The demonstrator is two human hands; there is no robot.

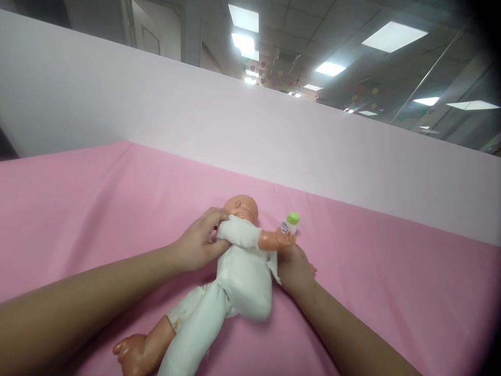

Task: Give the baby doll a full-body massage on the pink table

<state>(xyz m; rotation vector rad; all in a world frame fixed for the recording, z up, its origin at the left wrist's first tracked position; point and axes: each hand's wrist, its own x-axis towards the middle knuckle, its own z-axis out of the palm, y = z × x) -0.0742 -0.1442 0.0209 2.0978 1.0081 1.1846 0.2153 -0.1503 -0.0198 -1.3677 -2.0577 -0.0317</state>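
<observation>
Head view: left grip (200, 239) clasping doll (246, 279); right grip (296, 269) partly hidden, cannot tell hold; bottle (291, 221) partly covered.

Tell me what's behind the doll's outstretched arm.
Behind the doll's arm: pink sheet and a green-capped bottle, its lower part covered. The right hand is partly behind too, its fingers hidden.

We note one small white bottle (288, 227), green cap (293, 218), lying to the right of the left fingers (214, 215). One pink sheet (391, 292), creased, below and around those fingers. One pale partition (250, 130), beyond them. Farther off and above them, we log several lit ceiling panels (393, 36).
</observation>
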